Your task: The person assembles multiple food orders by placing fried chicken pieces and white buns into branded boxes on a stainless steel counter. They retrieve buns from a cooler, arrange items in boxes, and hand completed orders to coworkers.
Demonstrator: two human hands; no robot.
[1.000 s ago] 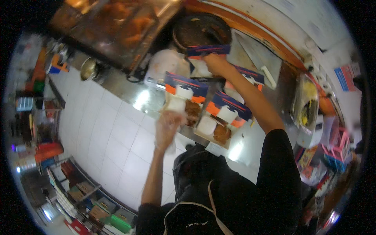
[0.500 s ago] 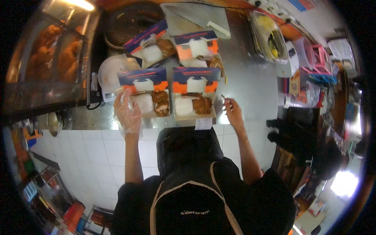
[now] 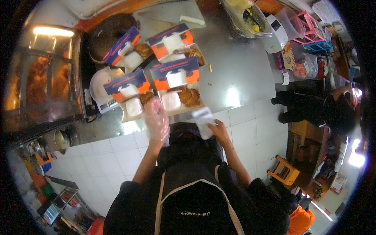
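My right hand (image 3: 220,131), bare, pinches a white paper slip (image 3: 203,124) just off the counter's front edge. The slip is slightly blurred. My left hand (image 3: 156,122), in a clear plastic glove, is at the front of the two nearest food boxes; its fingers are blurred by motion. The front right box (image 3: 175,76) stands open, with fried chicken (image 3: 189,97) and a white wrapped packet (image 3: 171,101) in it. My left hand partly covers the front left box (image 3: 127,87), which holds another white packet (image 3: 134,106) and chicken.
Two more open boxes, one at the back left (image 3: 122,46), one behind the front right (image 3: 170,41), stand on the steel counter (image 3: 235,74). Behind them lie a cutting board and white-handled knife (image 3: 192,20). A lit glass cabinet (image 3: 43,78) is left; a lined tray (image 3: 247,19) is back right.
The white slip, earlier hanging at the counter's front edge, is now in my right hand. My left hand has moved right, toward the gap between the front boxes. The view has shifted.
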